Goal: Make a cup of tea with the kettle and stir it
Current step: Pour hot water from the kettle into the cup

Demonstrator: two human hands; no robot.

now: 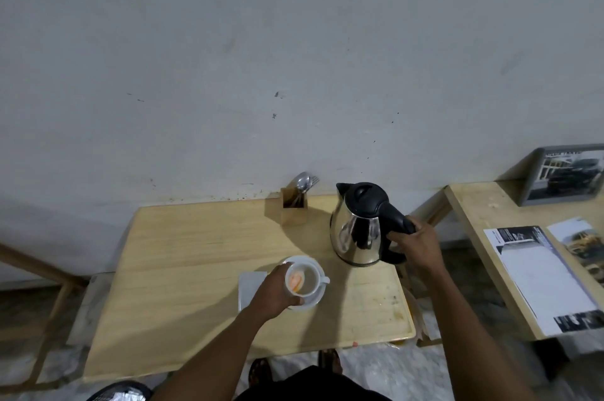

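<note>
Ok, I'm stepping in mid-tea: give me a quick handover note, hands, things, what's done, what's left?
Left hand steadies the cup on its saucer.
Right hand grips the kettle handle; the kettle is upright on the table.
Done: tea bag is in the cup.
Left: pour the water, take a spoon from the wooden holder, stir.

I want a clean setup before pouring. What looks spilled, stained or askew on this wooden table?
Brownish stains mark the light wooden table near its right front edge. Otherwise nothing stands out: the white cup sits upright on its white saucer, and the steel kettle with black handle stands upright.
</note>
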